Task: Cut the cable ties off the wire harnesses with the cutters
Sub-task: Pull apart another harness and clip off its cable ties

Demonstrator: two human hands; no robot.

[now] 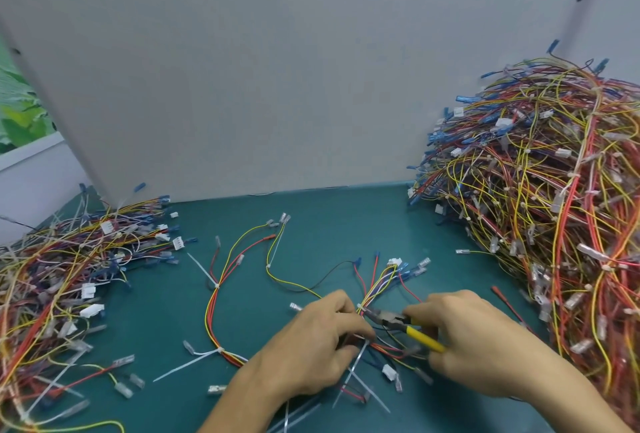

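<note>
My left hand [311, 346] grips a wire harness [384, 283] of red, yellow and blue wires on the green mat. My right hand [464, 335] holds the yellow-handled cutters [401, 323], whose dark jaws sit at a white cable tie [361, 308] on the bundle, just right of my left fingers. The harness fans out past the tie toward white and blue connectors. A second harness [225, 280] with white cable ties [217, 284] lies to the left of my hands.
A tall heap of tied harnesses [540, 197] fills the right side. A lower pile of loose wires [69, 276] lies at the left. Cut tie strips [356, 367] lie scattered near my hands. A grey wall panel [277, 69] stands behind the mat [346, 224].
</note>
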